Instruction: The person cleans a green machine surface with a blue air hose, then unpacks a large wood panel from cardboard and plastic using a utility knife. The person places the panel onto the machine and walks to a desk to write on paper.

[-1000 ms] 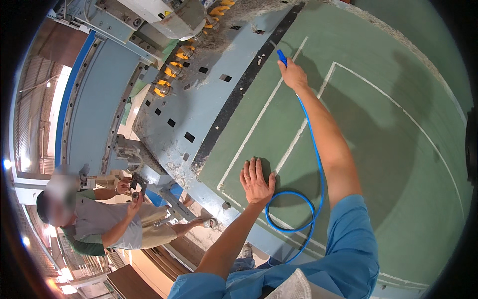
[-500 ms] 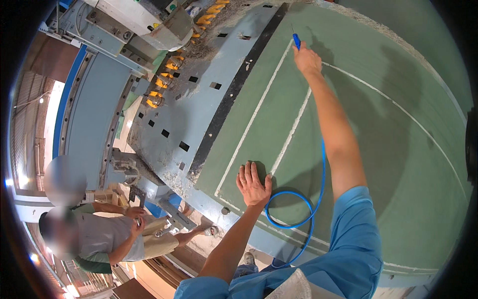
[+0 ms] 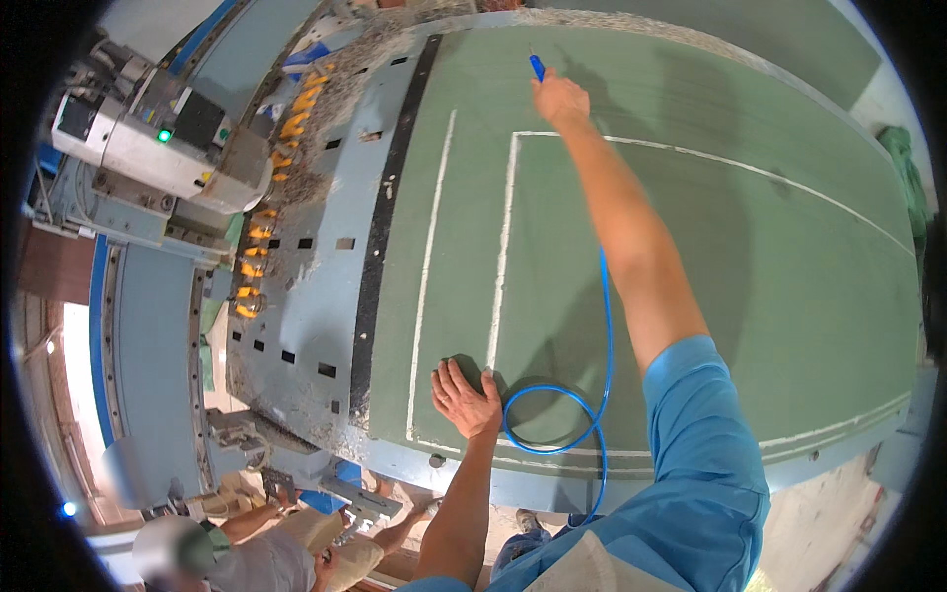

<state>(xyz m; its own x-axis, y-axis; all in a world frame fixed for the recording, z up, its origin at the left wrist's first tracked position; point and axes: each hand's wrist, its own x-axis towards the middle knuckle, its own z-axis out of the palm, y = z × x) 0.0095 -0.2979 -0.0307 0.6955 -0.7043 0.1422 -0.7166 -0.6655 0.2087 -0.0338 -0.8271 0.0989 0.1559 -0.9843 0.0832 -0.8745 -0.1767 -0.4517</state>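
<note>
A blue air blow gun (image 3: 537, 67) with a thin metal nozzle is in my right hand (image 3: 562, 99), its fingers closed around the handle. The nozzle points away from me, over the far part of a large green board (image 3: 631, 212). My left hand (image 3: 466, 400) lies flat on the board near its front edge, fingers spread and empty. Its thumb is at the near end of a whitish line (image 3: 504, 237) on the board. To its left runs another whitish line (image 3: 431, 266). A blue hose (image 3: 608, 326) runs back under my right arm and loops beside my left hand.
Left of the board lies a blue-grey machine bed (image 3: 330, 266) with square holes and debris. A row of yellow fittings (image 3: 258, 264) lines it, below a white machine head (image 3: 163, 143) with a green light. At lower left is another person (image 3: 261, 557).
My view has turned, so the board sits further left. Over the board, my right hand has moved the blow gun away from the left line's far end, rightward. My left hand stays flat.
</note>
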